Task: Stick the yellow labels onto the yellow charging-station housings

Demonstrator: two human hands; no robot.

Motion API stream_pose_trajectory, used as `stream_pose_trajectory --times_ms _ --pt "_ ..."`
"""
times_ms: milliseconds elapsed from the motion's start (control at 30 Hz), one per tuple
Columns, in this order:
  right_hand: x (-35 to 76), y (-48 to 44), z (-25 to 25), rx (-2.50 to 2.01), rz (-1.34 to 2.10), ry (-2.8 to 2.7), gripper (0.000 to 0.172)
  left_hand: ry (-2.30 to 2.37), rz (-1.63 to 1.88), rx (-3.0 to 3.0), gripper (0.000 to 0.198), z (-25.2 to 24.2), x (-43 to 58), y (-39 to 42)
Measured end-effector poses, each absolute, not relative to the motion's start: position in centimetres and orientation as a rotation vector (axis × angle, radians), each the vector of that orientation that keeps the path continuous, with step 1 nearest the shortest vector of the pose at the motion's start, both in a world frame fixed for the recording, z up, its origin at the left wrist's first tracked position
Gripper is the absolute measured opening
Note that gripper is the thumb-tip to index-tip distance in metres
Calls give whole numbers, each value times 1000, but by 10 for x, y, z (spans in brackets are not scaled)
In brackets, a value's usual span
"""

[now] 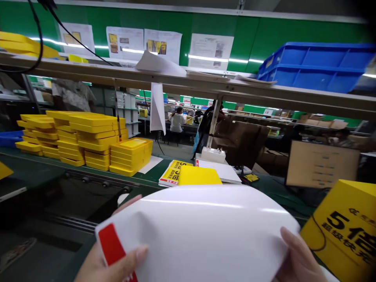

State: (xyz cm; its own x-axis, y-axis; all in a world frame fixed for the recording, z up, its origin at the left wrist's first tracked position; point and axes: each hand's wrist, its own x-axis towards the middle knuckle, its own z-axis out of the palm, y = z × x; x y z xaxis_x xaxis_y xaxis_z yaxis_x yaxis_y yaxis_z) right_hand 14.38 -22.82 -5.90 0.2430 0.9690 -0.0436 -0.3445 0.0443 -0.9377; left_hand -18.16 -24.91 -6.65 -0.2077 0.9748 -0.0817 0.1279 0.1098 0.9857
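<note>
Both my hands hold up a glossy white sheet point(205, 231) with a red block at its left corner; it bows upward in the middle. My left hand point(111, 258) pinches the left edge, thumb on top and fingers behind. On the right edge, my right hand point(299, 254) grips with its thumb on the face, its other fingers mostly hidden. Just beyond the sheet lie a yellow sheet point(199, 175) and a stack of printed yellow-and-white sheets point(173, 172). A large yellow printed panel point(343, 227) with black lettering stands right of my right hand.
Stacks of yellow trays point(94, 137) line the back left of the green bench point(152, 170). A monitor point(321, 164) stands at right. Overhead, a shelf point(202, 86) carries a blue crate point(314, 66). A white power box point(213, 154) sits by the post. People work in the background.
</note>
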Motion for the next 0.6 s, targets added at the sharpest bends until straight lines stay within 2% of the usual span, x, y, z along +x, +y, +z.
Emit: stream_pose_trajectory --times_ms 100,233,367,467,533,600 --pt "168 -220 -45 -1091 1060 -733 58 1295 1354 1063 113 -21 -174 -219" --pt "190 -213 -22 -1158 986 -839 49 1062 1414 1445 85 40 -165 -181" --pt "210 -193 10 -1128 568 -963 40 869 1652 1891 62 94 -143 -149" --pt "222 -158 38 -959 493 -922 41 634 1793 2076 47 125 -116 -112" --pt "228 -122 47 -932 558 -884 41 795 1840 2111 49 133 -96 -73" --pt "235 -79 41 -965 637 -857 36 1153 1830 2016 61 125 -80 -26"
